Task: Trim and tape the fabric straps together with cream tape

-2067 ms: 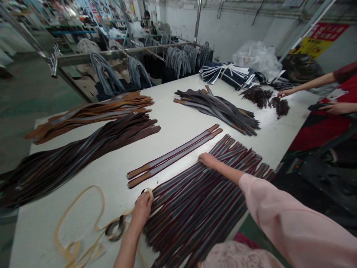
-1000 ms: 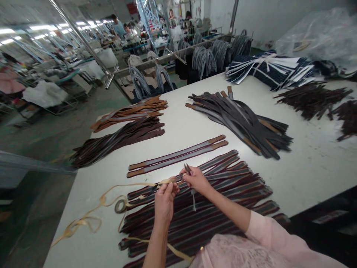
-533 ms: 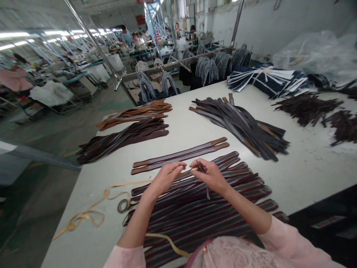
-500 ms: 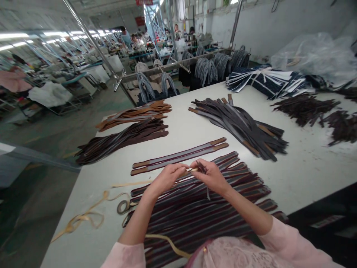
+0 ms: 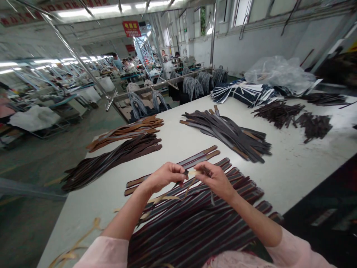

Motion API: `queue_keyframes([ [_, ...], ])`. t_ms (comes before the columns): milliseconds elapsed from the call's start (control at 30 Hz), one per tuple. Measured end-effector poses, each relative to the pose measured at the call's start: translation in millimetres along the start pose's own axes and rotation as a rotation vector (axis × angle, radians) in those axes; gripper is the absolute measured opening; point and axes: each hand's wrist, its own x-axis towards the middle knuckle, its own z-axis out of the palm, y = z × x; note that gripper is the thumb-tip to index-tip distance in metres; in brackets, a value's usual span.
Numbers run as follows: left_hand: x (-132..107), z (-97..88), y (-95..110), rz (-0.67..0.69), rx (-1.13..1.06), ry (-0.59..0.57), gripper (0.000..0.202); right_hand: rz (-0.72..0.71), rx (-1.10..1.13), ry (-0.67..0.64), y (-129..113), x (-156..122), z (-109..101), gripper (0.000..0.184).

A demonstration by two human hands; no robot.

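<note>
Over the rows of striped fabric strips, both hands work close together at chest height. Thumb and fingers of my left hand are closed on a dark narrow strip, whose tail runs down to the left. My right hand pinches a short piece of pale tan tape that spans the gap between the hands. Something dark sits among the right fingers, too small to name, and a thin grey end hangs below that hand. More tan tape trails under the left hand.
Two separate striped strips lie just beyond my hands. Around them on the white table are brown strips, dark brown strips, a grey bundle, dark scraps and navy bundles. A metal rail stands behind.
The view has tilted up and turned slightly right. My hands have drawn slightly apart, a dark strip now shows in my left fingers, and tan tape now trails below them.
</note>
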Motion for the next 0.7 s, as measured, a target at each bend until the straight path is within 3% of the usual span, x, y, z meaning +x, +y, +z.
queue_keyframes([
  [167, 0.4, 27.8, -11.5, 0.172, -0.204, 0.121, 0.016, 0.182, 0.434, 0.033, 21.6, 1.2, 6.5, 0.021],
  [267, 6.9, 50.8, -25.0, 0.279, -0.373, 0.19, 0.016, 0.242, 0.448, 0.081, 35.1, -0.4, 14.1, 0.026],
  [400, 17.1, 66.7, -38.8, 0.276, -0.63, 0.255, 0.015, 0.258, 0.317, 0.173, 52.3, -2.3, 9.6, 0.021],
  [533, 22.8, 49.0, -48.7, 0.256, -0.557, 0.457, 0.014, 0.17, -0.057, 0.249, 87.8, 14.1, -16.4, 0.016],
  [700, 17.8, 5.7, -60.2, 0.149, -0.217, 0.789, 0.028, 0.159, -0.673, 0.013, 167.0, 69.1, -40.4, 0.038],
])
